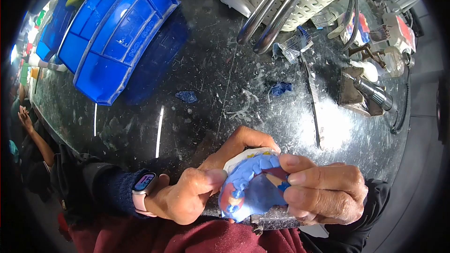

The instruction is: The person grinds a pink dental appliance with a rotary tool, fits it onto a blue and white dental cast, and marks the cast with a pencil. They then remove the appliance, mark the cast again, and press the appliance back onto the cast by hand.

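Dental model (253, 171), mostly blue, is gripped at both sides by the person's left hand (190, 196) and right hand (330, 189).

From here I count one bare left hand (185, 199), one bare right hand (328, 189) and one horseshoe-shaped blue-and-pink dental model (258, 194). I get one pink-strapped smartwatch (145, 182), two crumpled dark-blue scraps (186, 96) (281, 88), one slim grey metal tool (312, 89), one cream lattice plastic basket (302, 14), one co-worker's hand (25, 116) and at least two blue plastic bins (129, 33) (50, 35), some overlapping.
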Demonstrator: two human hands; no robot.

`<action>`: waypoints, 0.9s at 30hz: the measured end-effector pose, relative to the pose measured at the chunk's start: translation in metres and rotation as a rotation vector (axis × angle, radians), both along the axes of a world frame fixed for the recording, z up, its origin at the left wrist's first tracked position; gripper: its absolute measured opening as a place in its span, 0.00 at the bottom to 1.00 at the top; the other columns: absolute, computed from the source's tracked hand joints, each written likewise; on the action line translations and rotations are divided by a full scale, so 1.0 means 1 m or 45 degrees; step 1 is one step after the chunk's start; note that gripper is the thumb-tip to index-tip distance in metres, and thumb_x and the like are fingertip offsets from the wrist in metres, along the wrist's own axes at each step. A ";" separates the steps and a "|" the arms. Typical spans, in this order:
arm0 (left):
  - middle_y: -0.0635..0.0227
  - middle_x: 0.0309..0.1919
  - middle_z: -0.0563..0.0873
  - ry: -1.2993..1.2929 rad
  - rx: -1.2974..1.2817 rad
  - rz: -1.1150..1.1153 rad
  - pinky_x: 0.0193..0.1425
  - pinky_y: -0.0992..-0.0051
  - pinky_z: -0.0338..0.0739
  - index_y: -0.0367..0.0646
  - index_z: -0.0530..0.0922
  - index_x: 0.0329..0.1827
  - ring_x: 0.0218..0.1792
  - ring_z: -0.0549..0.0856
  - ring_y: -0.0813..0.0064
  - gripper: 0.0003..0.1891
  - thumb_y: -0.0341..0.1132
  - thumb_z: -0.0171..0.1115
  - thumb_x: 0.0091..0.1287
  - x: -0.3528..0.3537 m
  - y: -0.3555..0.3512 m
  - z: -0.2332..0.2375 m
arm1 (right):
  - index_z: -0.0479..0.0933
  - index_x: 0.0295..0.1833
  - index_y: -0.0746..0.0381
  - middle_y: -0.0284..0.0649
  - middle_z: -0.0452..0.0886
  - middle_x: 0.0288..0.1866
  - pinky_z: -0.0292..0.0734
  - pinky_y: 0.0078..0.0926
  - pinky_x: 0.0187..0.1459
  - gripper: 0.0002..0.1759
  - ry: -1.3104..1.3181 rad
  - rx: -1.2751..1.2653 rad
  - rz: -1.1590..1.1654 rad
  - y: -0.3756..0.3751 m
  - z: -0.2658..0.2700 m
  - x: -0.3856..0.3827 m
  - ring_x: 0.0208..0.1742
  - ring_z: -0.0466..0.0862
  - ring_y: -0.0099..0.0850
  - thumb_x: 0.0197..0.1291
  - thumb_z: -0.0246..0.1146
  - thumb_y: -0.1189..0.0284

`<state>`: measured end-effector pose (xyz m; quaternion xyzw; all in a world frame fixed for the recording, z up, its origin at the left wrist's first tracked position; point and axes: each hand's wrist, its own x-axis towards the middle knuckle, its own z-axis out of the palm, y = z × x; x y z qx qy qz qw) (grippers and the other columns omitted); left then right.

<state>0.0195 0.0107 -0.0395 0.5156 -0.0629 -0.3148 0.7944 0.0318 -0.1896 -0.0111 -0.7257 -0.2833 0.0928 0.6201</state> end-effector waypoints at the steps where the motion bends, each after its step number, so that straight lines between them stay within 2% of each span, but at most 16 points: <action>1: 0.57 0.50 0.69 0.008 -0.001 0.004 0.53 0.73 0.67 0.30 0.58 0.59 0.49 0.73 0.73 0.42 0.63 0.26 0.59 0.000 0.000 0.001 | 0.77 0.44 0.66 0.46 0.72 0.45 0.79 0.43 0.52 0.16 -0.007 0.012 -0.024 0.000 -0.001 -0.002 0.55 0.75 0.49 0.47 0.63 0.89; 4: 0.58 0.50 0.69 -0.009 -0.019 -0.002 0.53 0.73 0.67 0.30 0.58 0.59 0.49 0.73 0.73 0.42 0.63 0.26 0.59 0.000 0.000 0.000 | 0.77 0.44 0.66 0.46 0.73 0.44 0.79 0.42 0.52 0.16 0.005 0.000 -0.087 0.004 -0.001 -0.006 0.55 0.75 0.49 0.47 0.63 0.89; 7: 0.58 0.50 0.69 -0.027 -0.028 -0.007 0.52 0.73 0.67 0.30 0.57 0.59 0.49 0.73 0.73 0.41 0.63 0.27 0.59 0.001 0.001 -0.002 | 0.77 0.43 0.67 0.46 0.73 0.42 0.79 0.41 0.52 0.16 0.056 -0.047 0.007 0.001 0.009 0.000 0.53 0.77 0.49 0.46 0.64 0.89; 10: 0.58 0.50 0.69 -0.001 -0.058 -0.002 0.53 0.73 0.67 0.31 0.57 0.59 0.49 0.73 0.73 0.40 0.62 0.28 0.59 0.001 0.000 -0.002 | 0.77 0.43 0.67 0.46 0.74 0.41 0.79 0.42 0.52 0.16 -0.018 -0.018 -0.081 0.005 0.001 -0.003 0.51 0.79 0.48 0.46 0.63 0.91; 12: 0.58 0.50 0.69 0.011 -0.072 0.002 0.53 0.73 0.67 0.31 0.57 0.59 0.50 0.73 0.73 0.40 0.62 0.28 0.59 0.000 0.000 -0.003 | 0.77 0.42 0.67 0.46 0.73 0.41 0.79 0.42 0.52 0.15 0.160 0.024 -0.069 0.000 0.005 -0.006 0.50 0.79 0.48 0.46 0.62 0.91; 14: 0.58 0.50 0.69 0.007 -0.069 0.003 0.54 0.73 0.67 0.32 0.57 0.59 0.50 0.73 0.74 0.40 0.62 0.28 0.59 -0.001 0.001 -0.004 | 0.77 0.41 0.67 0.45 0.72 0.41 0.80 0.42 0.51 0.14 0.129 0.021 -0.097 0.000 0.004 -0.006 0.48 0.80 0.48 0.48 0.62 0.91; 16: 0.58 0.51 0.68 0.020 -0.066 -0.001 0.55 0.72 0.67 0.32 0.56 0.59 0.51 0.73 0.73 0.39 0.62 0.29 0.59 -0.001 0.001 -0.004 | 0.76 0.40 0.67 0.44 0.72 0.40 0.80 0.43 0.51 0.11 -0.109 -0.027 -0.165 0.008 -0.004 -0.005 0.46 0.81 0.47 0.50 0.61 0.89; 19: 0.58 0.52 0.68 0.084 -0.085 -0.010 0.57 0.72 0.65 0.32 0.56 0.60 0.53 0.72 0.73 0.39 0.61 0.31 0.59 -0.001 0.002 -0.001 | 0.75 0.39 0.66 0.43 0.71 0.39 0.81 0.42 0.49 0.07 -0.193 -0.163 -0.179 0.010 0.001 -0.002 0.45 0.81 0.47 0.53 0.62 0.84; 20: 0.59 0.52 0.68 0.111 -0.096 -0.015 0.58 0.71 0.65 0.32 0.56 0.60 0.54 0.72 0.73 0.39 0.61 0.31 0.59 0.000 0.002 -0.001 | 0.75 0.39 0.65 0.43 0.70 0.39 0.82 0.41 0.49 0.07 -0.173 -0.119 -0.130 0.007 0.001 0.000 0.45 0.81 0.47 0.54 0.61 0.83; 24: 0.56 0.53 0.67 0.114 -0.136 0.029 0.49 0.69 0.73 0.34 0.55 0.60 0.53 0.75 0.66 0.38 0.61 0.35 0.58 -0.002 0.000 -0.002 | 0.72 0.45 0.69 0.48 0.74 0.40 0.81 0.39 0.49 0.12 -0.162 0.293 -0.075 0.003 -0.009 0.008 0.44 0.82 0.46 0.54 0.61 0.82; 26: 0.54 0.54 0.67 0.189 -0.185 0.007 0.42 0.68 0.78 0.35 0.55 0.60 0.52 0.76 0.62 0.39 0.63 0.37 0.58 -0.002 0.003 -0.003 | 0.68 0.50 0.69 0.50 0.75 0.42 0.81 0.38 0.49 0.15 -0.219 0.418 -0.076 0.003 -0.018 0.014 0.43 0.82 0.44 0.56 0.58 0.80; 27: 0.52 0.54 0.67 0.233 -0.189 0.020 0.39 0.68 0.80 0.35 0.54 0.60 0.51 0.77 0.60 0.41 0.65 0.38 0.57 -0.002 0.002 -0.002 | 0.64 0.52 0.66 0.50 0.74 0.42 0.81 0.38 0.49 0.15 -0.264 0.380 -0.058 -0.001 -0.021 0.018 0.42 0.83 0.43 0.60 0.54 0.77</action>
